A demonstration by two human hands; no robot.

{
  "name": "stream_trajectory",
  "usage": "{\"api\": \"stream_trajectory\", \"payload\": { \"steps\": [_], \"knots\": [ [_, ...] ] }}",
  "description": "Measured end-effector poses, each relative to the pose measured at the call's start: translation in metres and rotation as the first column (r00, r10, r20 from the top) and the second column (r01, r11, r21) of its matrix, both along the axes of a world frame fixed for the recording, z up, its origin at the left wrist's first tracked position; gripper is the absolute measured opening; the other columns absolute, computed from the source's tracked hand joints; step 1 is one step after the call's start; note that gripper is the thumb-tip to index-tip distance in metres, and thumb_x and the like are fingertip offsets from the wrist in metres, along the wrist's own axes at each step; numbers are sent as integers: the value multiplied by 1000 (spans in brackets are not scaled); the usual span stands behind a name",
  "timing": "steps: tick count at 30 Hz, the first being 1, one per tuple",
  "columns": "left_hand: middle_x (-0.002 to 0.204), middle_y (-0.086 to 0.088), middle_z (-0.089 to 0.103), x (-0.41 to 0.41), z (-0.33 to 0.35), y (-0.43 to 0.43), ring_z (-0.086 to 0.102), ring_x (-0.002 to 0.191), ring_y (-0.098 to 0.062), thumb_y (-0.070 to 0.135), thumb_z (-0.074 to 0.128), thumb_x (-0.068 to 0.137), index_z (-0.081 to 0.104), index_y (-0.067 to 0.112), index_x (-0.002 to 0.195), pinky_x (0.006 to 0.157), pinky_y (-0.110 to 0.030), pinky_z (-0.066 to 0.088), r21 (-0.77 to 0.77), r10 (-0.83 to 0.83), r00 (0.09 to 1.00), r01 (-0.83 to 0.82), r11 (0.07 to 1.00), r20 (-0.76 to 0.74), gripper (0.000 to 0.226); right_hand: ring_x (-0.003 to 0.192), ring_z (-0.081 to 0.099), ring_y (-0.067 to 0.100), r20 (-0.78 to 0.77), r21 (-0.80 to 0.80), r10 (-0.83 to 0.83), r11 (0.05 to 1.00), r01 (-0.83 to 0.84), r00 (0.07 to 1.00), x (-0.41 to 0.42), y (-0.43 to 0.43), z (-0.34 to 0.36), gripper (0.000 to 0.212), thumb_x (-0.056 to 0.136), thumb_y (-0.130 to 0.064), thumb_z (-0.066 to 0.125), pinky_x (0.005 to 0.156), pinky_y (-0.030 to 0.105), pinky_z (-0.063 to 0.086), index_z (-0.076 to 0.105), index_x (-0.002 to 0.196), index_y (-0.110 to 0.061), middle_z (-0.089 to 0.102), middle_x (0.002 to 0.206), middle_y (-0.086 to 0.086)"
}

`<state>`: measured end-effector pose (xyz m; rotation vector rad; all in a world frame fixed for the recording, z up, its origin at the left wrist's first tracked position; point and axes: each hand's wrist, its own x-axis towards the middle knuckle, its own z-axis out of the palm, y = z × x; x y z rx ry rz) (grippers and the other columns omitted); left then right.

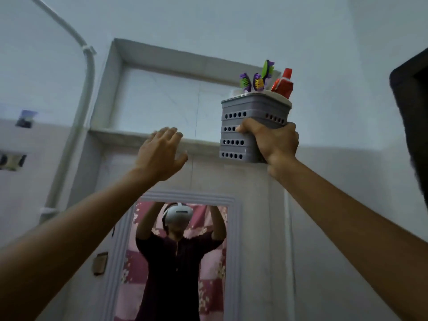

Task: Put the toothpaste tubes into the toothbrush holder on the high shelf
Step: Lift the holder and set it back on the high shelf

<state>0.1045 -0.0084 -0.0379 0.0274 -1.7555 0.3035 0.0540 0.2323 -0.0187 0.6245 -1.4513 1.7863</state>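
Observation:
A grey perforated toothbrush holder [240,130] is raised in front of the high shelf [120,133], gripped low on its right side by my right hand [275,142]. Out of its top stick a red toothpaste tube [283,85] and several purple and green toothbrushes [258,79]. My left hand [162,151] is lifted to the left of the holder, fingers spread, holding nothing, its fingertips near the shelf's front edge.
The shelf is the sill of a recessed niche [171,98] in the wall. A mirror [176,260] below reflects a person with raised arms. A white pipe [85,93] runs down the left wall. A dark object [412,107] juts in at the right edge.

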Motion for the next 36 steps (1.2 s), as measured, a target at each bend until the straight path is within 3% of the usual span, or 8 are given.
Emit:
{"api": "stream_trajectory", "payload": {
  "steps": [3, 7, 14, 25, 32, 36],
  "knots": [
    [156, -15, 27, -23, 20, -14, 21, 145, -30, 45, 52, 86, 29, 8, 144, 118, -51, 17, 32, 175, 975, -180, 983, 134, 73, 118, 64, 29, 10, -9, -17, 1000, 17, 1000, -6, 0, 28, 123, 25, -62, 78, 88, 45, 66, 51, 135, -14, 58, 130, 6],
    [158, -14, 17, -49, 30, -30, 10, 147, -31, 48, 55, 83, 12, 9, 149, 119, -52, 11, 106, 244, 932, -280, 954, 269, 88, 130, 54, 29, 8, 4, -59, 998, 59, 998, -33, -7, 59, 105, 58, -52, 92, 102, 49, 58, 46, 143, -11, 50, 137, 9],
    [157, -17, 19, -78, 18, -46, 9, 147, -34, 42, 62, 76, 14, 7, 149, 121, -45, 6, 113, 170, 982, -178, 978, 78, 94, 132, 47, 28, -12, -9, -161, 987, 160, 987, -89, -31, 90, 98, 66, -52, 90, 108, 55, 51, 45, 142, -11, 47, 139, 11],
    [143, -22, 37, -102, 12, -54, 25, 140, -40, 43, 55, 65, 29, 2, 140, 118, -52, 15, 64, 122, 985, -114, 991, -122, 88, 143, 41, 32, 60, 8, -317, 948, 318, 946, -158, -59, 102, 115, 67, -63, 88, 115, 51, 35, 37, 155, -9, 41, 157, 13],
    [147, -21, 33, -103, 11, -53, 21, 142, -39, 43, 55, 68, 26, 3, 142, 119, -50, 11, 77, 142, 985, -135, 988, -98, 89, 152, 33, 35, -11, 59, -397, 916, 397, 918, -178, -66, 93, 134, 73, -66, 86, 121, 51, 29, 15, 169, -4, 31, 168, 16],
    [153, -18, 28, -91, 14, -50, 16, 146, -34, 52, 47, 71, 23, 5, 146, 120, -47, 9, 98, 128, 992, -125, 987, -21, 91, 159, 25, 35, -127, 76, -507, 852, 518, 853, -179, -64, 84, 123, 84, -68, 75, 130, 53, 17, 15, 169, -1, 25, 173, 17]
  ]
}}
